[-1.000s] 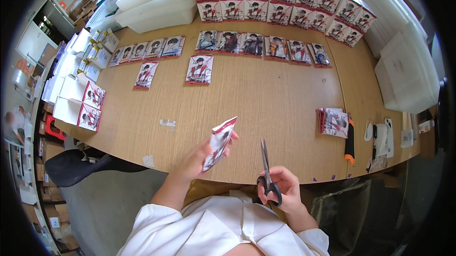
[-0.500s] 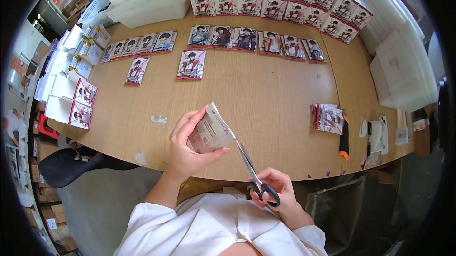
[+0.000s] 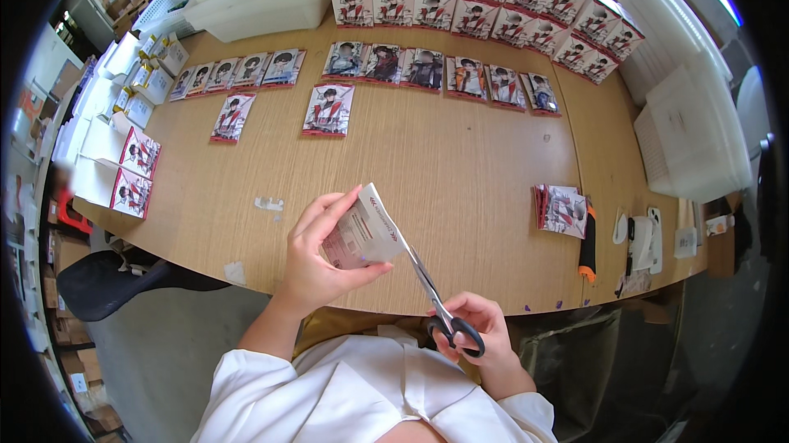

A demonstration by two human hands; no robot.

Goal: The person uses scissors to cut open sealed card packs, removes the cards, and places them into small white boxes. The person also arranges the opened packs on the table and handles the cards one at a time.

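L grip (image 3: pixel 314 269): pkt (image 3: pixel 360 239); R grip (image 3: pixel 486 332): scissors (image 3: pixel 431 288)

the middle of the desk (image 3: pixel 460 180) lies bare, an open lane running from the left hand (image 3: pixel 308 262) across to the stacked packets (image 3: pixel 561 210) on the right, where a black-and-orange tool (image 3: pixel 587 250) lies just beside them and narrows the way. between the hands, the scissors (image 3: pixel 431 288) slant up to the held packet (image 3: pixel 360 236) and bar a straight crossing from the right hand (image 3: pixel 486 332). farther off, a single packet (image 3: pixel 327 110) juts out nearer than the packet row (image 3: pixel 384 63), with bare wood on either side; a thin strip runs behind that row before stacked boxes (image 3: pixel 394 7) wall off the back, and white bins (image 3: pixel 263 14) block the far left corner.
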